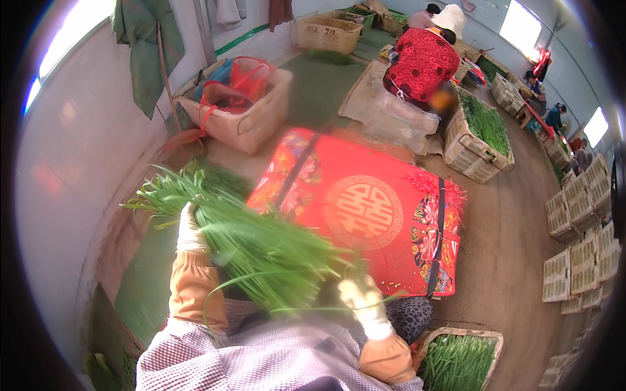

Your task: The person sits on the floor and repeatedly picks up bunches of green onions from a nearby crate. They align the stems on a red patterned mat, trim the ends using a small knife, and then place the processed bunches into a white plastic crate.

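Note:
My left hand (pixel 193 227), in a white glove, is closed around a large bunch of long green leafy stalks (pixel 264 244), which slants across my lap. At the bunch's lower right end is my right hand (pixel 362 298), gloved too and blurred, with a few stalks at its fingers; whether it grips them I cannot tell. Before me lies a red box-like bundle (pixel 367 205) with a gold round emblem, patterned ends and dark straps. Small cut bits lie near its front edge.
A crate of green stalks (pixel 457 361) stands at my lower right, another (pixel 484 127) beyond the bundle. A plastic tub with red bags (pixel 264 117) is by the left wall. A person in red (pixel 420 63) sits ahead; others sit farther off. Crates (pixel 582 200) are stacked at right.

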Demonstrator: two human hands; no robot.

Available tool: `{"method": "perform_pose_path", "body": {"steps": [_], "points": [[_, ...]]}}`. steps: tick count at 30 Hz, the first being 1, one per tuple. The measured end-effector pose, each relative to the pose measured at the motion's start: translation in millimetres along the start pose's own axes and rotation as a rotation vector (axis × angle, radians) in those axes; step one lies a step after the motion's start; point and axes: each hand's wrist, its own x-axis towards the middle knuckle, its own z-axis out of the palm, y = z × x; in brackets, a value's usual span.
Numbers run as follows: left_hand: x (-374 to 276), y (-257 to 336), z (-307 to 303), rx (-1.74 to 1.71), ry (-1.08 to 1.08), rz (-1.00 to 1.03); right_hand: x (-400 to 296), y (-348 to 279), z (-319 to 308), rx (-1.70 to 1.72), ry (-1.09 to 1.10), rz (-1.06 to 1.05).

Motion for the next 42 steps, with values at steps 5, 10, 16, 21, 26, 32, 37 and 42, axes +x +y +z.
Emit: {"method": "perform_pose_path", "body": {"steps": [5,10,16,21,26,32,37,42], "points": [[3,9,-9,0.033,0.055,0.022,-20,-18,4,-0.425,-0.020,0.169],[-6,1,4,0.018,0.127,-0.029,31,15,39,-0.332,0.181,-0.387],[-3,-3,-4,0.003,0.113,-0.034,46,26,34,0.317,0.015,-0.174],[-10,0,-8,0.041,0.067,0.009,42,12,32,0.183,-0.174,0.167],[-12,-3,-1,-0.044,0.067,-0.011,44,19,42,0.201,-0.156,0.198],[-16,-4,4,-0.028,0.115,-0.028,50,23,55,0.124,-0.047,0.075],[-2,6,-26,-0.037,0.161,0.007,34,14,40,-0.084,-0.217,0.154],[-26,23,2,-0.008,0.128,0.063,1,48,-11,-1.315,-0.120,0.083]]}}
